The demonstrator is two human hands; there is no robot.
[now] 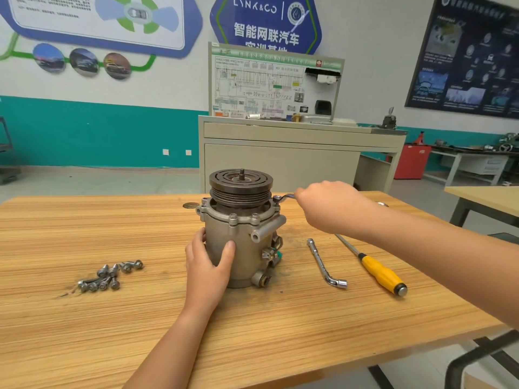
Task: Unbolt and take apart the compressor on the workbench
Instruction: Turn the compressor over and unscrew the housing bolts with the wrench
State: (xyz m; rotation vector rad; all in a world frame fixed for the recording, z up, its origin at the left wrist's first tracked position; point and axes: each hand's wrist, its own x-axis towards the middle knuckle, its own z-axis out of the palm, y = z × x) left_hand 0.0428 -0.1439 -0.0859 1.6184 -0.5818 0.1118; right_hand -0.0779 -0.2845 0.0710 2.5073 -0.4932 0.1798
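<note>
A grey metal compressor [247, 242] stands upright in the middle of the wooden workbench [112, 318], its dark grooved pulley [241, 186] on top. My left hand [207, 265] grips the lower left side of the housing, thumb across the front. My right hand [328, 203] holds a small ring wrench [282, 197] whose ring end sits on a bolt at the right rim of the flange, just under the pulley. Two more bolt heads show on the flange's front edge.
Several loose bolts [109, 275] lie in a cluster to the left of the compressor. An L-shaped socket wrench [325, 265] and a yellow-handled screwdriver [382, 272] lie to its right. A beige cabinet [280, 155] stands behind the bench.
</note>
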